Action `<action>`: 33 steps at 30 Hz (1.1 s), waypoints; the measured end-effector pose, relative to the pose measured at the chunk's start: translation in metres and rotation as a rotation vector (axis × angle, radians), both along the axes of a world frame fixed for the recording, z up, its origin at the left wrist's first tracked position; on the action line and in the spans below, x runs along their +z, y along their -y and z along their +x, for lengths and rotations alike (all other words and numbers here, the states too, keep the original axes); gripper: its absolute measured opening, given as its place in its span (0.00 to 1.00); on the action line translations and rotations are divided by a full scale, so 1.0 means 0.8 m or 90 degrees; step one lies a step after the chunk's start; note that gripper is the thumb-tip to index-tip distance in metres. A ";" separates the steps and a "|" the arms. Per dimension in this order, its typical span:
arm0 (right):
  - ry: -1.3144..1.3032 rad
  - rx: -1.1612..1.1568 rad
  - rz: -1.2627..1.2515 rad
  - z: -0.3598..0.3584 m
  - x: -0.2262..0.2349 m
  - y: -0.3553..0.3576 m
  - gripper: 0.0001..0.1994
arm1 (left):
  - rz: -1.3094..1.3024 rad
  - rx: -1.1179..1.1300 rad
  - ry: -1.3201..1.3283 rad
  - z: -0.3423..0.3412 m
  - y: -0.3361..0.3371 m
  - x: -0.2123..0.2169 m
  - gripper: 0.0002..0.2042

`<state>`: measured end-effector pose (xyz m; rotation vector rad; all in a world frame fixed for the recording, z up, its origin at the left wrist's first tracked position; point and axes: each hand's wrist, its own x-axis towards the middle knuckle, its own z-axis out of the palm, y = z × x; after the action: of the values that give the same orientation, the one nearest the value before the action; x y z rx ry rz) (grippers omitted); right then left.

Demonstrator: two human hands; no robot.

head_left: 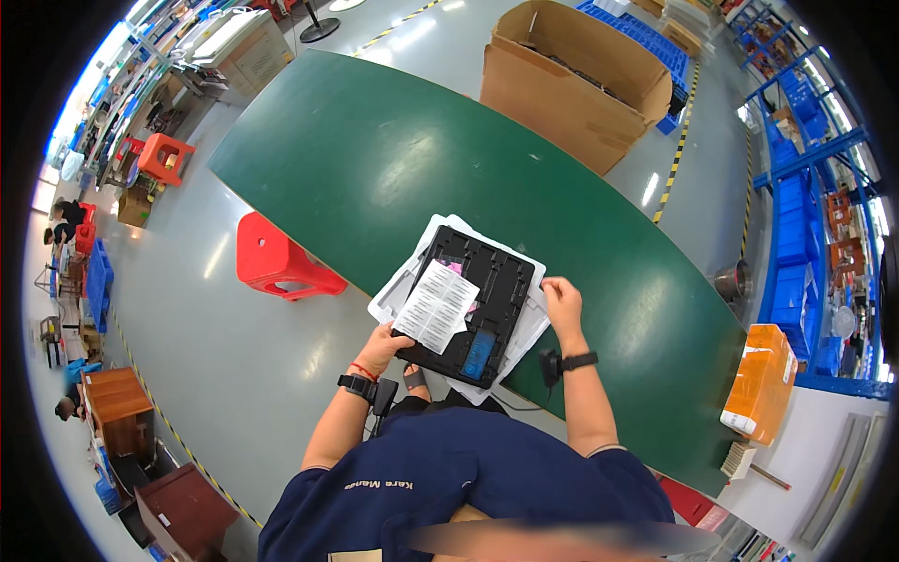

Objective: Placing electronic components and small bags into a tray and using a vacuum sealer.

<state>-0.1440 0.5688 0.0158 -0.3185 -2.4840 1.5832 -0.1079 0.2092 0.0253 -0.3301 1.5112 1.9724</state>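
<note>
A black moulded tray (506,290) with shaped recesses rests at a tilt on white trays (393,298) at the table's near edge. On its left part lies a printed white label sheet (436,306), with a bit of pink showing beside it. A blue rectangular piece (479,354) sits in the tray's near right corner. My left hand (379,348) is closed at the sheet's near left corner, thumb on top, by the tray's edge. Just off the tray's right side, my right hand (564,304) has its fingers pinched together; whatever they hold is too small to tell.
The green table (375,140) curves away ahead and to the right. Beyond its far edge stands a big open cardboard box (571,94). A red stool (281,262) is left of the table; an orange carton (760,384) is at the right end. A dark cable (515,406) hangs near me.
</note>
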 end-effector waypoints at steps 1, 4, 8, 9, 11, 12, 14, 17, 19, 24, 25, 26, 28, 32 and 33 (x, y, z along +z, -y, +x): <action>-0.043 -0.042 0.002 0.019 0.005 0.004 0.05 | -0.081 -0.027 0.017 -0.002 -0.003 0.007 0.22; -0.033 -0.139 0.024 0.077 -0.001 0.011 0.04 | -0.312 -0.098 -0.070 0.004 0.002 0.012 0.25; 0.192 -0.177 -0.064 0.146 -0.026 0.012 0.08 | -0.739 -0.184 -0.354 -0.014 0.000 0.034 0.29; 0.316 -0.160 -0.149 0.151 -0.018 0.019 0.10 | -0.821 -0.137 -0.413 -0.025 0.005 0.036 0.29; 0.447 -0.141 -0.299 0.150 -0.004 0.040 0.17 | -0.826 -0.064 -0.486 -0.060 0.021 0.013 0.28; 0.453 -0.147 -0.345 0.149 -0.008 0.045 0.18 | -0.826 -0.061 -0.414 -0.082 0.020 0.006 0.28; 0.459 -0.150 -0.392 0.147 -0.026 0.058 0.19 | -0.770 -0.098 -0.248 -0.110 0.021 -0.014 0.30; 0.369 -0.136 -0.339 0.128 -0.031 0.067 0.23 | -0.715 -0.196 -0.210 -0.108 0.014 -0.027 0.33; 0.416 -0.092 -0.326 0.114 -0.015 0.062 0.25 | -0.718 -0.173 -0.234 -0.085 0.012 -0.035 0.32; 0.445 -0.053 -0.312 0.083 -0.027 0.043 0.22 | -0.596 -0.178 -0.035 -0.019 0.036 -0.064 0.36; 0.443 -0.050 -0.310 0.075 -0.025 0.042 0.22 | -0.571 -0.215 0.023 -0.016 0.038 -0.054 0.36; 0.453 -0.028 -0.288 0.068 -0.025 0.035 0.22 | -0.347 -0.212 0.054 -0.018 0.023 0.002 0.32; 0.483 0.030 -0.247 0.048 0.008 0.054 0.23 | -0.356 -0.199 0.137 -0.011 0.040 -0.005 0.30; 0.441 0.086 -0.273 0.033 -0.026 0.058 0.23 | -0.033 -0.034 0.060 0.009 0.060 -0.098 0.23; 0.429 0.075 -0.280 0.033 -0.029 0.054 0.23 | -0.057 -0.076 0.086 0.005 0.057 -0.104 0.26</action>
<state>-0.1173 0.5254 -0.0072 -0.9157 -2.5827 2.3908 -0.1041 0.1634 -0.0579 -0.3941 1.5000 1.7571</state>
